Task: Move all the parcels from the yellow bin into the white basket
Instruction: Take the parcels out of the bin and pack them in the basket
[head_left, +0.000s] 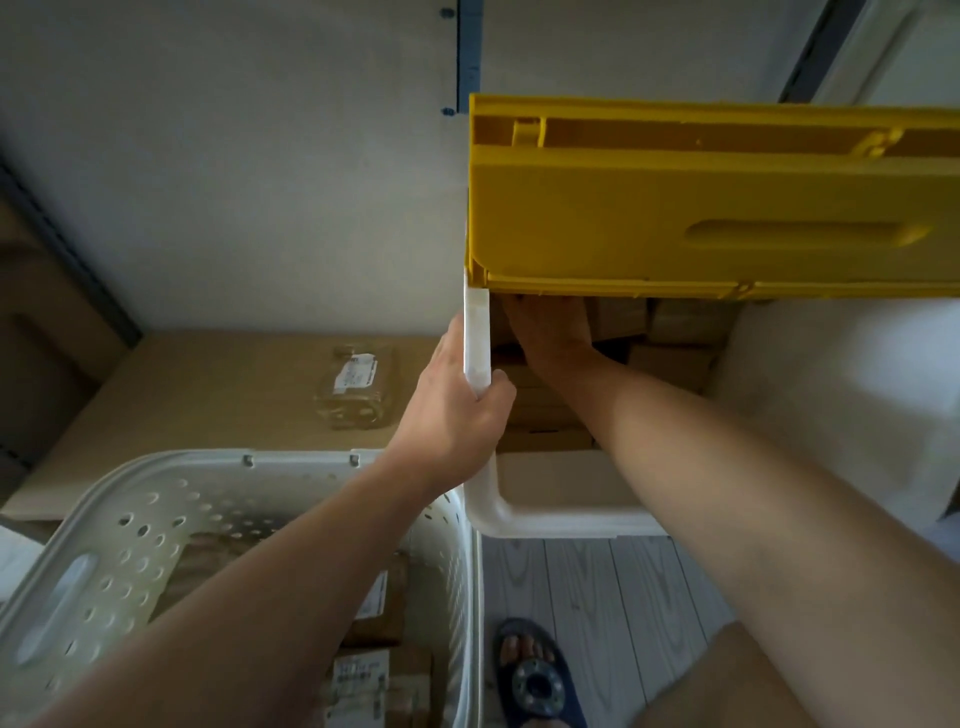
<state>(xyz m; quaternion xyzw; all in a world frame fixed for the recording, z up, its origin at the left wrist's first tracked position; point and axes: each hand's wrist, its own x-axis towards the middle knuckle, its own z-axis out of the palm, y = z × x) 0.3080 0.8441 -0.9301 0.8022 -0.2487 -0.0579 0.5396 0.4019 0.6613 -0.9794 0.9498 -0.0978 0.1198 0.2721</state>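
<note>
The yellow bin (701, 208) fills the upper right, seen from its side wall. Directly under it stands a white tub (545, 519) with several brown cardboard parcels (670, 358) inside. My left hand (457, 410) grips the tub's left rim, thumb inside and fingers outside. My right hand (550, 332) reaches into the tub over the parcels; its fingers are hidden beneath the yellow bin's lower edge. The white perforated basket (249, 467) stands at the lower left, below my left forearm, with several labelled parcels (374, 670) in it.
A large flat cardboard box (208, 405) with a taped label lies behind the basket, against a pale wall. Dark shelving runs along the left edge. Grey wood-look floor (597, 582) and my sandalled foot (535, 675) show at the bottom centre.
</note>
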